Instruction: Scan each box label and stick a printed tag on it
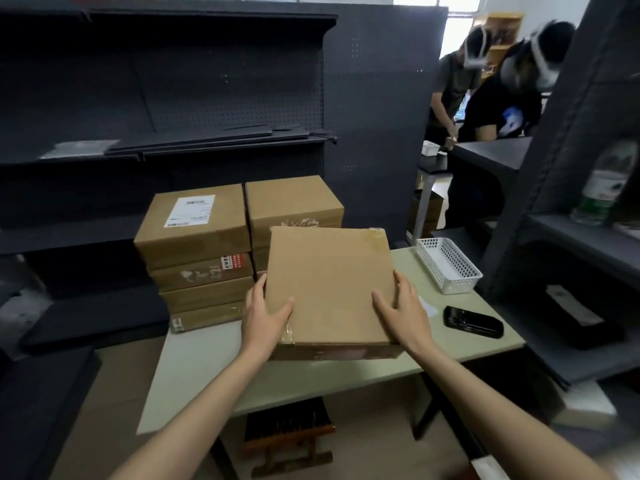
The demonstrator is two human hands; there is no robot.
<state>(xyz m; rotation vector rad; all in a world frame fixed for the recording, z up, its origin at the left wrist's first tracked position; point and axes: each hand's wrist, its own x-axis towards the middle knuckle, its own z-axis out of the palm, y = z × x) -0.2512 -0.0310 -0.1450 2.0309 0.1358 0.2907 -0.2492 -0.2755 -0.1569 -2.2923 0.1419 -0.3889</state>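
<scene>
We hold the box (329,289) between both hands, left hand (265,315) and right hand (403,311) clasping opposite edges; the scanner (472,322) lies just right on the counter (221,362) (nearer our right grip).

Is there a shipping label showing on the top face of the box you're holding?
No, the top of the held box is bare cardboard; the only white label sits on the left stack's top box.

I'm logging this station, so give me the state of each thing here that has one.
Front box: closed, plain top, held at both sides.
Left hand: grips the box's left edge.
Right hand: grips its right edge.
Labelled box: closed, atop left stack.
Scanner: lying flat, untouched.
White basket: upright.
</scene>
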